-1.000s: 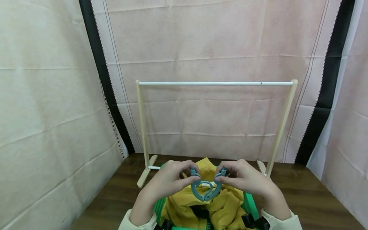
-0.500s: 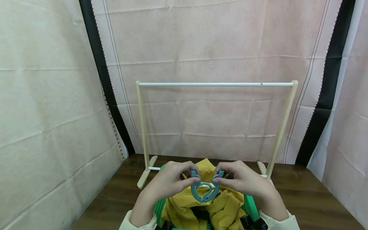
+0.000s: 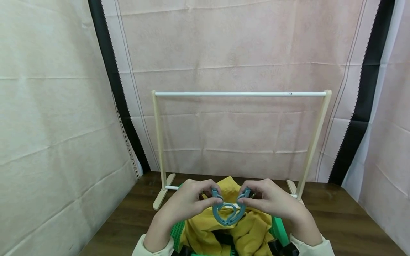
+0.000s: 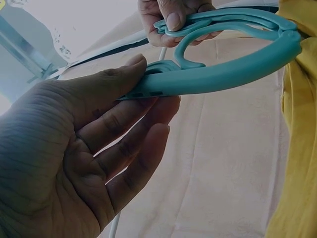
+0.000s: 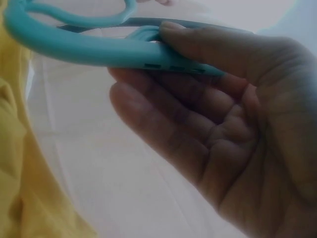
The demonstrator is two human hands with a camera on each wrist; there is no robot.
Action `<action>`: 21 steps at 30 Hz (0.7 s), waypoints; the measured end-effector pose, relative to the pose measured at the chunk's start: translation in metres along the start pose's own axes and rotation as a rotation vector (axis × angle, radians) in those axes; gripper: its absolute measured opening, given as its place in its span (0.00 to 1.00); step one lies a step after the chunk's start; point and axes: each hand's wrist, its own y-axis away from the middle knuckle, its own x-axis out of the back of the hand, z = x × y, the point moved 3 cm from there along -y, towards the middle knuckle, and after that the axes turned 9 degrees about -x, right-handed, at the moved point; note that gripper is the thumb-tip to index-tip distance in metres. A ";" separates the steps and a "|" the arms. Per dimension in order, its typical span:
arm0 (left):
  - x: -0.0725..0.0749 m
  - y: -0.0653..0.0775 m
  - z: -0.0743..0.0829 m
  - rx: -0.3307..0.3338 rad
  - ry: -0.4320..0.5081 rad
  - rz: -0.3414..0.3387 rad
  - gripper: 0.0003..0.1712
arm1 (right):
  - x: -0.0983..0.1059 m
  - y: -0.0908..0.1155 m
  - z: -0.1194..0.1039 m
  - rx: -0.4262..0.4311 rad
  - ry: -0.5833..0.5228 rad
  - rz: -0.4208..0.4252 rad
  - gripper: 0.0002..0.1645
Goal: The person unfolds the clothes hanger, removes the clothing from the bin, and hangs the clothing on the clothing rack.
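Observation:
A teal folding hanger (image 3: 241,213) is held up in front of me, its two arms bent up in a U around a curled hook. My left hand (image 3: 196,197) pinches the end of one arm between thumb and fingertips; in the left wrist view the other fingers of that hand (image 4: 94,134) extend below it. The opposite end is pinched by my right hand (image 3: 270,199). In the right wrist view, small slots show along the hanger (image 5: 89,48) by the fingertips. Behind and below lies a crumpled yellow garment (image 3: 205,227) with a white label.
The garment fills a green basket (image 3: 280,229) on the dark wooden table (image 3: 121,220). Behind it stands a rack with pale wooden posts and a white top bar (image 3: 240,94). Pale fabric walls (image 3: 230,42) with black strips enclose the table.
My right hand has shifted slightly left, drawing the hanger's two ends a little closer together. Over the last half second both hands stay nearly still.

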 end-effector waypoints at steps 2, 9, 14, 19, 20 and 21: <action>0.001 0.000 0.000 -0.004 -0.007 -0.002 0.05 | 0.001 0.000 0.000 0.002 -0.007 0.000 0.03; 0.001 0.003 0.001 0.007 -0.022 -0.010 0.04 | -0.001 0.004 0.001 -0.034 -0.029 0.000 0.03; 0.000 0.004 0.000 -0.005 -0.023 -0.004 0.04 | 0.000 0.006 0.004 -0.043 -0.017 0.011 0.03; 0.001 0.003 0.000 -0.007 -0.040 0.001 0.05 | 0.000 0.005 0.005 -0.047 -0.007 -0.006 0.03; 0.001 0.003 0.000 -0.008 -0.042 0.002 0.05 | 0.000 0.005 0.005 -0.050 -0.005 -0.008 0.03; 0.001 0.002 0.000 -0.008 -0.044 0.001 0.05 | 0.000 0.004 0.005 -0.055 -0.003 -0.013 0.03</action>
